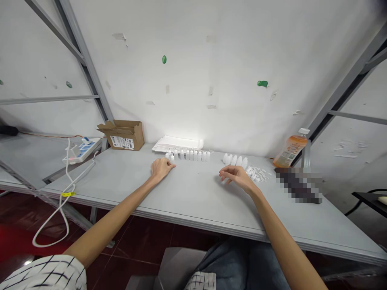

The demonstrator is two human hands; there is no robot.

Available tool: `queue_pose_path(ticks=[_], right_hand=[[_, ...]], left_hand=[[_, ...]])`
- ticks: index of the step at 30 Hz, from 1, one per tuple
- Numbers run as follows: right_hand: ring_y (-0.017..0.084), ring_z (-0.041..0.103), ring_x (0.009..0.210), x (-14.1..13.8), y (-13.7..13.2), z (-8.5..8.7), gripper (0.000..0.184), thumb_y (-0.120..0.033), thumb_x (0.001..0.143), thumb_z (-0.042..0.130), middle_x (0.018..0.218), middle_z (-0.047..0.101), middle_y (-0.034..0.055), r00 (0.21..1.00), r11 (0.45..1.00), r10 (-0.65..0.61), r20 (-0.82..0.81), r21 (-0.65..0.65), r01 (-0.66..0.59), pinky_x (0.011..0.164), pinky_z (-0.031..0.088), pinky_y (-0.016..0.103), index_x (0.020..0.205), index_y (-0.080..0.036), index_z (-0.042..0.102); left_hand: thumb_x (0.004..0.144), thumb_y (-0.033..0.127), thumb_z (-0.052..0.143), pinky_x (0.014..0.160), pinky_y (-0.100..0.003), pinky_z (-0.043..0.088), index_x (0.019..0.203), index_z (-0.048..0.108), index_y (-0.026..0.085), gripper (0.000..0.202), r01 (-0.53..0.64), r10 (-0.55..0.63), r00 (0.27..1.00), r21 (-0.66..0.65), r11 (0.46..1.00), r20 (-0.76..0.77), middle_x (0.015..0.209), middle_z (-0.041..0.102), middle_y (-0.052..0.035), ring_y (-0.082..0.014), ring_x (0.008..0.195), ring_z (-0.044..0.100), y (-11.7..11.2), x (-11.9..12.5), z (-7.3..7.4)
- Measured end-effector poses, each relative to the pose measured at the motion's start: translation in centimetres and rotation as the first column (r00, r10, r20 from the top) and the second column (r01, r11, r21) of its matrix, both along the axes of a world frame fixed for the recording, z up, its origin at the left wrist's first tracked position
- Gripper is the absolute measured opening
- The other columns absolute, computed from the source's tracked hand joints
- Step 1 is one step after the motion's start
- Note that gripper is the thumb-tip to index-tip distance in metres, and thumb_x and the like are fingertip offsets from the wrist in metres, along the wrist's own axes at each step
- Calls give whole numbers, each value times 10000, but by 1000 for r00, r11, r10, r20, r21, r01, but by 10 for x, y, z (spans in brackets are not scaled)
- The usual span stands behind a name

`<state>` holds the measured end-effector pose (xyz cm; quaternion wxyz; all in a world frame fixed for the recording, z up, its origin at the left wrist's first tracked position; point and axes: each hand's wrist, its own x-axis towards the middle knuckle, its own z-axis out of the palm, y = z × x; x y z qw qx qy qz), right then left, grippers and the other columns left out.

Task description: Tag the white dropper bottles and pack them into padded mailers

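Observation:
My left hand (161,168) rests low on the table with its fingers curled and closed at a small white dropper bottle (172,159), at the left end of a row. Several more white bottles (195,156) stand upright to its right, capped with narrow tips. My right hand (237,176) hovers over the table, fingers loosely bent and apart, with nothing visible in them. Just beyond it is a group of several translucent white bottles without visible tips (236,160). To its right lies a loose pile of small white parts (256,174), too small to make out singly.
Flat white sheets (178,143) lie against the wall behind the row. An opened cardboard box (127,135) stands at the back left, near a power strip (83,150) with a hanging white cable (65,213). An orange-labelled bottle (290,150) and a blurred dark object (298,185) are at right.

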<state>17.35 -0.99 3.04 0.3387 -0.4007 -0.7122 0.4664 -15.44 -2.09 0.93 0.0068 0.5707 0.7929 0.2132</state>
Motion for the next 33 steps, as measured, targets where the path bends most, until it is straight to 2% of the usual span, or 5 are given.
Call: queue_pose_path(ticks=[15,26,30,33], right_hand=[[211,658,687,0,0,1,321,-461,719,682,724,683,92,1000,1000,-11,-18,17,11,555,519,290,768,-144,688],[203,648,685,2,1,-1,306,-446,742,665,711,674,87,1000,1000,-12,1,18,12,575,520,295,777,-142,680],[200,641,678,2,1,-1,311,-451,733,664,713,668,84,1000,1000,-18,-6,23,18,572,515,299,768,-142,677],[196,634,662,2,3,-3,304,-447,727,656,711,665,80,999,999,-36,-8,33,36,561,508,300,754,-145,671]], left_hand=[[785,401,573,663,-315,439,847,759,228,261,-42,42,998,14,999,-37,878,736,-100,-298,878,653,10,5,-8],[808,393,545,679,-331,435,855,745,211,275,-65,65,997,-6,998,-49,897,721,-130,-321,901,644,12,5,-8],[833,362,505,672,-333,426,828,732,192,283,-60,58,994,-21,998,-96,892,713,-138,-320,878,644,9,6,-7],[847,322,480,672,-324,411,799,724,175,288,-13,8,989,-33,999,-149,886,711,-134,-305,872,643,3,13,-7]])
